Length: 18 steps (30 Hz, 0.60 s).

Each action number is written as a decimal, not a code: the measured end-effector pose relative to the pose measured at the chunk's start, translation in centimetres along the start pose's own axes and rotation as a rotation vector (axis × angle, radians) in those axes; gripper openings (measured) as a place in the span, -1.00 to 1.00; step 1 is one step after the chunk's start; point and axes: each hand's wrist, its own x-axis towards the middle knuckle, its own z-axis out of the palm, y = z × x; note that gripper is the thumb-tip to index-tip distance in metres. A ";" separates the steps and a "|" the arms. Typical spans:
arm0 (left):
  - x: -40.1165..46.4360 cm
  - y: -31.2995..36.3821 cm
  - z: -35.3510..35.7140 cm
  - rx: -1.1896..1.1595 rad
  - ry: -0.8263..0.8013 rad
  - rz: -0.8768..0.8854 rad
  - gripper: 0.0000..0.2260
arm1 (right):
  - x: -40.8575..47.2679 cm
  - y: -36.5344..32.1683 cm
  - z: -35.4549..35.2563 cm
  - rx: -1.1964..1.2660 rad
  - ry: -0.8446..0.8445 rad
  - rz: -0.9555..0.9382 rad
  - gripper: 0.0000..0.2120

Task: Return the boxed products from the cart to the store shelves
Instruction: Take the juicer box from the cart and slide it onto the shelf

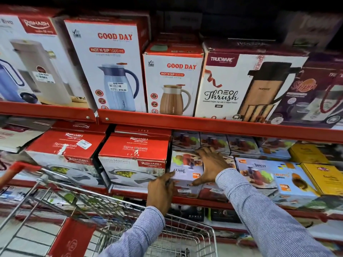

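A pale lilac juicer box (185, 170) lies upside down on the middle shelf (204, 201), on top of another juicer box. My left hand (161, 190) presses against its lower left corner. My right hand (210, 165) lies spread over its top right side, thumb down on the front face. Both hands grip the box between them. The wire cart (115, 210) with red trim stands below my arms; its basket looks empty where visible.
Red Rishabh casserole boxes (133, 160) stand directly left of the juicer box. More juicer boxes (259, 171) and yellow boxes (323, 177) fill the shelf to the right. Flask boxes (172, 80) line the upper shelf. A red shelf lip (213, 128) hangs just above my hands.
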 end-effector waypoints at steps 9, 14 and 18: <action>-0.1 -0.4 0.1 -0.003 0.007 0.021 -0.72 | -0.6 -0.5 -0.3 0.022 -0.006 0.006 0.19; -0.6 -1.3 -1.6 -0.077 0.020 0.050 -0.77 | -1.7 -1.8 -0.4 -0.039 0.035 0.044 0.22; -1.9 -3.7 -6.5 -0.155 0.247 -0.020 -0.85 | -3.7 -5.3 0.5 0.372 0.308 0.054 -0.12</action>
